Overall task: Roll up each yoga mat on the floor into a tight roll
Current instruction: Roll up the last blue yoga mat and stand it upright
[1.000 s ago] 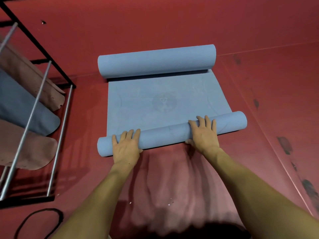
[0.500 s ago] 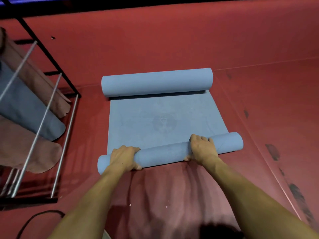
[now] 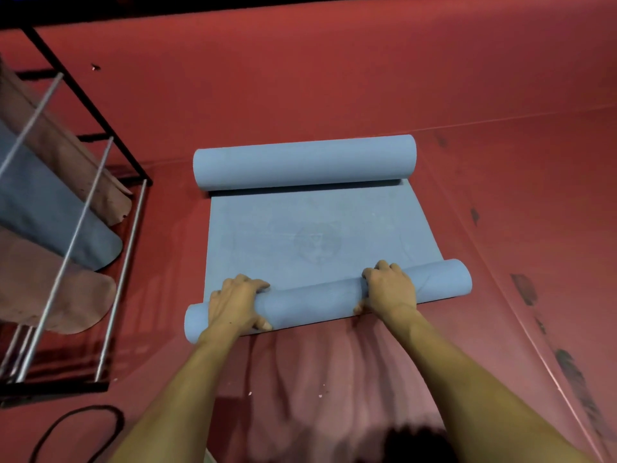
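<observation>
Blue yoga mat (image 3: 320, 235) lies flat on the red floor (image 3: 334, 78), w/ both ends curled: a fat roll at the far end (image 3: 304, 163) and a thinner near roll (image 3: 320, 297) under my hands. I've got both hands spread wide on the near roll, prob. so pressure stays even and the roll doesn't cone out to one side; as is, the right end sits farther up the mat than the left, so it's running a bit skewed.

Left hand (image 3: 235, 304) is curled over the roll near its left end, fingers wrapped over the top, thumb at the near side, gripping it. Right hand (image 3: 389, 287) does the same toward the right end, knuckles bent, fingers hooked over the far side. That curled grip reads as me pulling the wrap snug before pushing fwd, i.e. keeping it tight.

Flat stretch between the 2 rolls still wide, so I judge this mat roughly part-done.

Storage: black metal rack (image 3: 83, 101) at left w/ silver bars (image 3: 71, 248). In it, rolled mats lying down, ends toward me: brownish one (image 3: 66, 155) at back, a blue-grey one (image 3: 56, 225), another brownish one (image 3: 56, 295) nearest. Black cable (image 3: 80, 419) loops on the floor below it.
</observation>
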